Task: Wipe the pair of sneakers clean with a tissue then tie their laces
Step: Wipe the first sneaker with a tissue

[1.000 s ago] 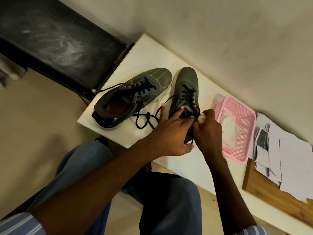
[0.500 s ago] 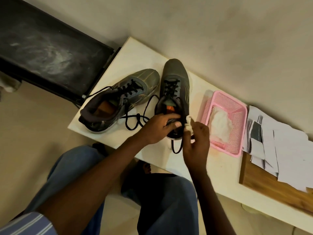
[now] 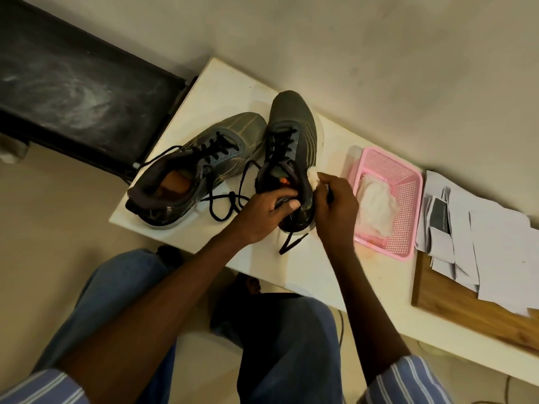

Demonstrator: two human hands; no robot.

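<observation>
sneaker (image 3: 294,147) logo unreadable, perhaps blurred

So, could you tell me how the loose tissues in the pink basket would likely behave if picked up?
The tissues look crumpled and soft, so probably floppy and very light. They would likely tear easily if tugged. The pink basket might slide with them, being small.

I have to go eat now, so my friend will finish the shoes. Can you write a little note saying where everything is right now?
Left hand grips the heel of the right-side sneaker on the table.
Right hand pinches a tissue against that sneaker's collar.
The other sneaker lies beside it, laces loose.
Spare tissues sit in the pink basket.
Done: wiping under way.
Left: finish wiping both, tie both laces.
</observation>
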